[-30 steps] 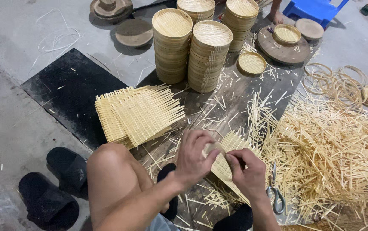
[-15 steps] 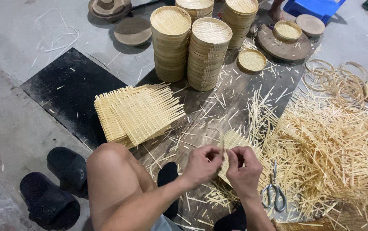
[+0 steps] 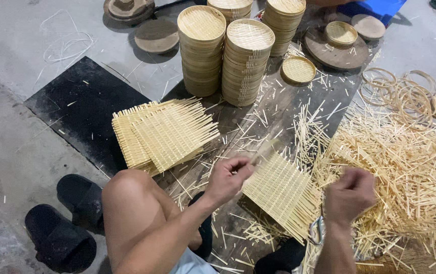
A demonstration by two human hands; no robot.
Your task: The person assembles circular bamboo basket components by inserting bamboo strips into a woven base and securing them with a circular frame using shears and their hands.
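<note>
Square woven bamboo mat (image 3: 283,195), slatted and pale, pinched by left hand (image 3: 228,178); right hand (image 3: 351,195) fisted beside it.

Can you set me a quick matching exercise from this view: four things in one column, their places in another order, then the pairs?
Things:
1. woven mat
2. stack of finished mats
3. black sandals
4. loose strips pile

Places:
A. far side of the person's right hand
B. between both hands, left hand at its edge
C. beside the knee, on bare concrete
D. at the black floor mat's edge

Pairs: 1-B, 2-D, 3-C, 4-A
</note>
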